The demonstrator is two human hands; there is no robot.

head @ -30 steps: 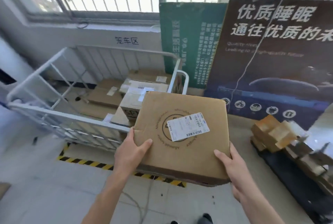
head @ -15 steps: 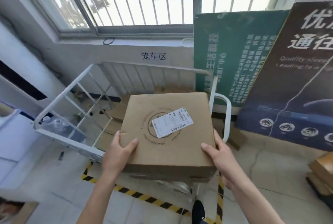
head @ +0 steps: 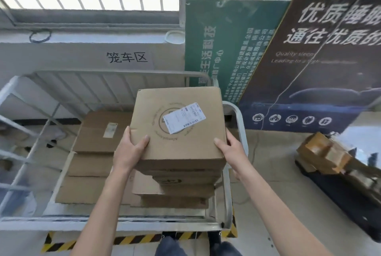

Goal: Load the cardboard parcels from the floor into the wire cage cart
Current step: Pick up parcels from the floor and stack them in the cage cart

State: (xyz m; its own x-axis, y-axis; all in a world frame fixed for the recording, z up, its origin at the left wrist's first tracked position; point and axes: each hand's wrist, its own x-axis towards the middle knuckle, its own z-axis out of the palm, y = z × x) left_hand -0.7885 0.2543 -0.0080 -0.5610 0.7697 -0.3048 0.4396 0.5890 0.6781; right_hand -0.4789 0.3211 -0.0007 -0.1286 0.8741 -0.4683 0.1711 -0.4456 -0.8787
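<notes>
I hold a flat square cardboard parcel with a white shipping label and a round printed logo on top. My left hand grips its near left corner and my right hand grips its near right corner. The parcel hangs inside the white wire cage cart, just above a stack of parcels at the cart's right side. Flatter boxes lie stacked in the cart's left half.
Yellow-black hazard tape marks the floor at the cart's front. A green board and a dark poster lean on the wall at right. More taped parcels sit on a dark pallet at right. A barred window runs above.
I have stepped up to the cart's front rail. The parcel has moved forward over the rail and now hangs inside the cage above the right stack.
</notes>
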